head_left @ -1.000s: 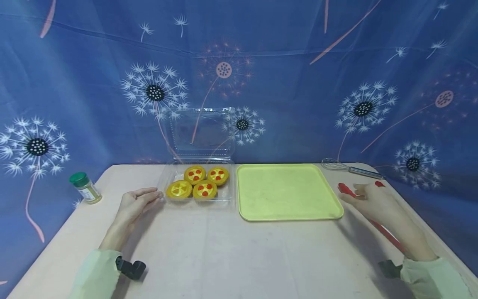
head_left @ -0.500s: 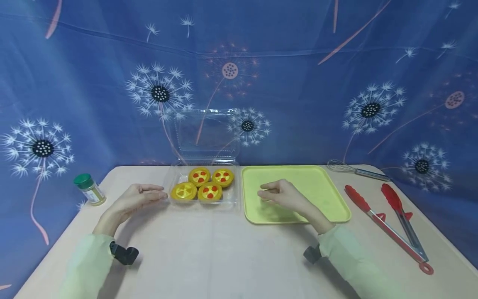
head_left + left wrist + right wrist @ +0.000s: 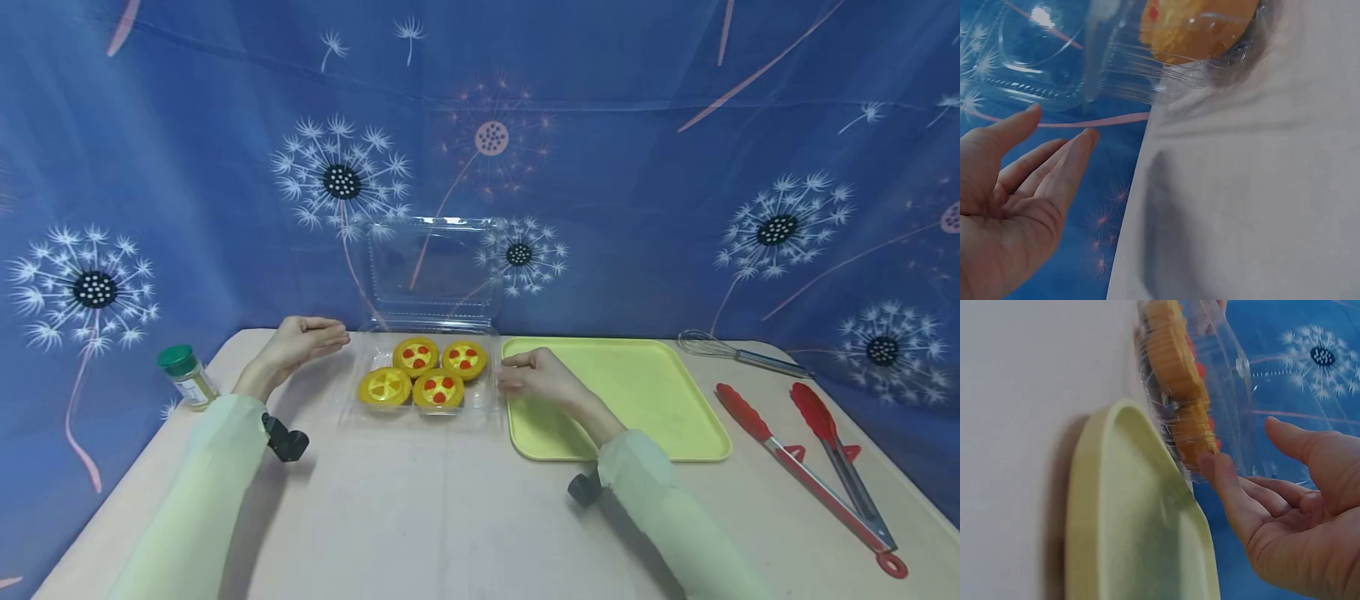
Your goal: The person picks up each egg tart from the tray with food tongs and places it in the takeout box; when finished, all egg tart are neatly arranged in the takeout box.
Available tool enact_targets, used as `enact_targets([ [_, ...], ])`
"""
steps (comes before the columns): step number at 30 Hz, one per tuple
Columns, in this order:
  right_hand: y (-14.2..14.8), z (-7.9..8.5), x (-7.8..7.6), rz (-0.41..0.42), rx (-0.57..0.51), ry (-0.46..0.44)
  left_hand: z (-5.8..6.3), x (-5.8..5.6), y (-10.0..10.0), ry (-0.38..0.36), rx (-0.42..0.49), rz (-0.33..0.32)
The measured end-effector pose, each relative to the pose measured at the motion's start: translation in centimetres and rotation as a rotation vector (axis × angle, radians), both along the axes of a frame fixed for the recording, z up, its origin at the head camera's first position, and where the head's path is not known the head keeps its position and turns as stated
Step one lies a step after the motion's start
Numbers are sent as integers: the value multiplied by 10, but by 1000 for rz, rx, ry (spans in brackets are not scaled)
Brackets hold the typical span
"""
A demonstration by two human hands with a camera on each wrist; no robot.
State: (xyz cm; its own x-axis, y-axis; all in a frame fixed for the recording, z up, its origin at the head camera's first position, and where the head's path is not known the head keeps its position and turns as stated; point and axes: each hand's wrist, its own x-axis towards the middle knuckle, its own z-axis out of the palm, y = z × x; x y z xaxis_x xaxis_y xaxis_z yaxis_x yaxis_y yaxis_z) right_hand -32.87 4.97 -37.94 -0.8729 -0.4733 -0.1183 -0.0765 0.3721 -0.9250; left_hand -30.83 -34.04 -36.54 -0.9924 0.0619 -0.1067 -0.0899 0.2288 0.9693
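A clear plastic clamshell box (image 3: 495, 417) lies on the table with its lid (image 3: 431, 271) raised at the back. Inside it sit several yellow egg tarts (image 3: 438, 390), most dotted with red pieces. My left hand (image 3: 296, 350) hovers just left of the box, fingers extended and holding nothing; the left wrist view shows a gap between its fingertips (image 3: 1088, 137) and the plastic. On the other side, my right hand (image 3: 543, 379) is over the yellow tray's left edge. Its fingertips (image 3: 1225, 465) are at the box's right wall, apparently touching it, with the thumb apart.
The yellow tray (image 3: 637, 400) is right beside the box. Red-tipped tongs (image 3: 817, 475) lie spread at the right, with a whisk (image 3: 750, 357) behind them. A green-capped seasoning jar (image 3: 187, 377) stands at the far left. A blue dandelion-print cloth hangs behind the table.
My right hand has moved left from above the tongs, across the tray, to the box's right side. My left hand has shifted from the box's front left corner toward the back.
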Motion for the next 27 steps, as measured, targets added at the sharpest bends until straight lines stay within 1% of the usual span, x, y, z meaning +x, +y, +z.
enact_targets([
  [2, -5, -1, -7, -27, 4, -7, 1, -8, 3, -2, -3, 15],
  [5, -10, -3, -19, -76, -14, -35, 2, -19, 8, -5, 11, 7],
  [9, -18, -6, -39, -175, -139, -116, -1, -31, 14, -2, 21, -13],
  [12, -25, -8, -56, -263, -235, -174, -7, -41, 15, 13, 20, -24],
  [16, -33, -7, -70, -340, -319, -215, -11, -48, 19, 75, -9, -25],
  [18, -37, -8, -75, -354, -350, -222, -15, -51, 21, 105, -16, -7],
  [21, -40, -10, -79, -357, -371, -212, -21, -53, 23, 135, 12, 27],
  [24, -41, -13, -83, -343, -384, -211, -26, -53, 23, 141, 61, 64],
  [27, -39, -13, -88, -326, -413, -243, -26, -54, 22, 128, 77, 83],
])
